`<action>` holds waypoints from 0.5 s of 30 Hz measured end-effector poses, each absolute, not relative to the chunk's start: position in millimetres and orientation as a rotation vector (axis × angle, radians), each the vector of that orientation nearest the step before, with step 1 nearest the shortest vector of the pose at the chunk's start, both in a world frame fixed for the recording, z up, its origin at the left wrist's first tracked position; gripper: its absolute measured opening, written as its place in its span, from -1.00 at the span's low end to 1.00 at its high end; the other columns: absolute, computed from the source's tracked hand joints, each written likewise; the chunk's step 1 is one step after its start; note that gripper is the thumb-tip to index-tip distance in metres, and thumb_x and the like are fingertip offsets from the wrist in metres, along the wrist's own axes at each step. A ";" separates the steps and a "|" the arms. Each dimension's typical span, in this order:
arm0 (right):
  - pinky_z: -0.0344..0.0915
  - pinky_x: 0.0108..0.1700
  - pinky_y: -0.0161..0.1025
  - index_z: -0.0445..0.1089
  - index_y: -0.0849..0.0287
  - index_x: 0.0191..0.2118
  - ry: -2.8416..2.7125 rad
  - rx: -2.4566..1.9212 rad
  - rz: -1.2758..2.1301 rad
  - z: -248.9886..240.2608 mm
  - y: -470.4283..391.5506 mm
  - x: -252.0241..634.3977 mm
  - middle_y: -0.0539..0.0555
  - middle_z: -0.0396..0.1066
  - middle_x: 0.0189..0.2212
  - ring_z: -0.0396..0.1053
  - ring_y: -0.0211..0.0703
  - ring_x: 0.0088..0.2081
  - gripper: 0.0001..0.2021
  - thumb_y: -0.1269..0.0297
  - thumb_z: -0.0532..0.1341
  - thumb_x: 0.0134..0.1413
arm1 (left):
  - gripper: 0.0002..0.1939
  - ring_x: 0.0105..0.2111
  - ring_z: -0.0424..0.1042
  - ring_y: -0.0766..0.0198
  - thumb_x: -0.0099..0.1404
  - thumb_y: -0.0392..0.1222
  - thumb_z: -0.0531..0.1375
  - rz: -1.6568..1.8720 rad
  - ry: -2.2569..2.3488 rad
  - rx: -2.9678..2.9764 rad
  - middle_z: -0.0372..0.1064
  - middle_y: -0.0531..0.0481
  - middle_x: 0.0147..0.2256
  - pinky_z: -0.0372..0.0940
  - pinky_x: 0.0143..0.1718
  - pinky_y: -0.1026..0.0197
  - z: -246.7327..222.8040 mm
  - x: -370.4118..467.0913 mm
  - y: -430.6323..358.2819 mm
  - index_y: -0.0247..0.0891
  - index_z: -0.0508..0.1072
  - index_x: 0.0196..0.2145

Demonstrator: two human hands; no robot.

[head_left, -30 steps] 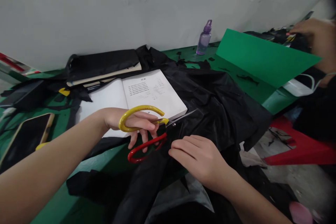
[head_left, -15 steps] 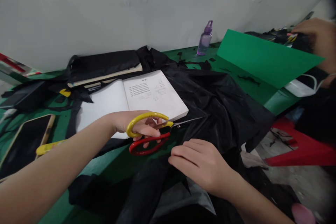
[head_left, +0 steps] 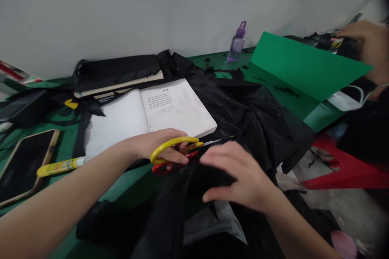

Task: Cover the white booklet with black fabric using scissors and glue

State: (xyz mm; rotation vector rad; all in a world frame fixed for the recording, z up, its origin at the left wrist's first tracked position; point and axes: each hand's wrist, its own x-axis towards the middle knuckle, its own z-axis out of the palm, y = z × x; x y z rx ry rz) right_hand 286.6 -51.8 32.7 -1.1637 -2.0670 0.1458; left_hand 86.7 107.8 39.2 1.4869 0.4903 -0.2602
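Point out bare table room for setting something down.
Bare green table shows between left forearm and black cloth, below the open book; a smaller patch, edged by scraps, between purple bottle and green board. Crowded: phone and yellow tube at left; book and cloth at centre.

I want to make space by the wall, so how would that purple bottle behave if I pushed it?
The purple bottle would probably tip if pushed near its cap, since it stands tall and narrow. On its side, its rounded body could well roll. Its smooth, see-through sides look stiff and may be slippery.
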 end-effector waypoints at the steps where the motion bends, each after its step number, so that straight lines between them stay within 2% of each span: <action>1: 0.31 -0.08 -0.11 0.30 0.17 0.02 -1.950 -1.247 0.159 32.3 -49.1 295.4 0.15 0.41 -0.08 0.34 -0.07 -0.08 -0.47 -0.06 0.23 0.01 | -0.68 -0.59 0.33 0.37 0.13 -0.10 0.27 -0.255 0.494 1.492 0.20 0.14 -0.51 0.18 -0.69 0.39 39.6 86.6 107.9 -0.22 0.15 -0.39; 2: 0.31 -0.06 -0.10 0.28 0.17 0.05 -1.833 -1.334 0.153 31.0 -46.0 305.3 0.18 0.37 -0.04 0.33 -0.05 -0.05 -0.48 -0.07 0.19 0.05 | -0.68 -0.58 0.34 0.37 0.13 -0.10 0.27 -0.249 0.497 1.501 0.20 0.14 -0.50 0.19 -0.68 0.39 39.9 86.6 108.1 -0.23 0.15 -0.40; 4: 0.30 -0.01 -0.07 0.29 0.14 0.06 -1.665 -1.513 0.101 24.7 -39.1 326.7 0.17 0.36 -0.01 0.33 -0.07 -0.04 -0.62 0.08 0.04 0.22 | -0.68 -0.57 0.35 0.37 0.13 -0.09 0.27 -0.238 0.500 1.522 0.19 0.14 -0.48 0.21 -0.64 0.37 40.5 86.9 108.5 -0.23 0.16 -0.41; 6: 0.24 0.08 0.00 0.31 0.11 0.05 -1.662 -1.725 0.068 12.5 -32.1 346.5 0.13 0.37 0.00 0.30 -0.03 0.03 -0.66 0.16 0.00 0.24 | -0.68 -0.56 0.34 0.38 0.14 -0.09 0.27 -0.233 0.493 1.540 0.18 0.14 -0.48 0.24 -0.60 0.35 40.6 87.5 108.5 -0.23 0.15 -0.43; 11: 0.18 0.16 0.11 0.27 0.19 0.14 -1.812 -2.037 0.050 -24.3 -21.8 376.1 0.21 0.22 0.16 0.16 0.07 0.18 -0.58 0.21 -0.04 0.24 | -0.68 -0.57 0.31 0.36 0.18 -0.05 0.22 -0.234 0.459 1.595 0.15 0.13 -0.53 0.22 -0.58 0.33 41.4 87.2 104.5 -0.23 0.13 -0.48; 15: 0.12 0.22 0.06 0.16 0.18 0.22 -1.906 -2.024 0.055 -32.5 -22.3 382.7 0.17 0.13 0.23 0.07 0.01 0.24 -0.54 0.19 -0.06 0.26 | -0.75 -0.52 0.27 0.35 0.21 -0.03 0.19 -0.214 0.476 1.755 0.19 0.10 -0.49 0.16 -0.55 0.34 49.9 82.6 97.1 -0.25 0.25 -0.35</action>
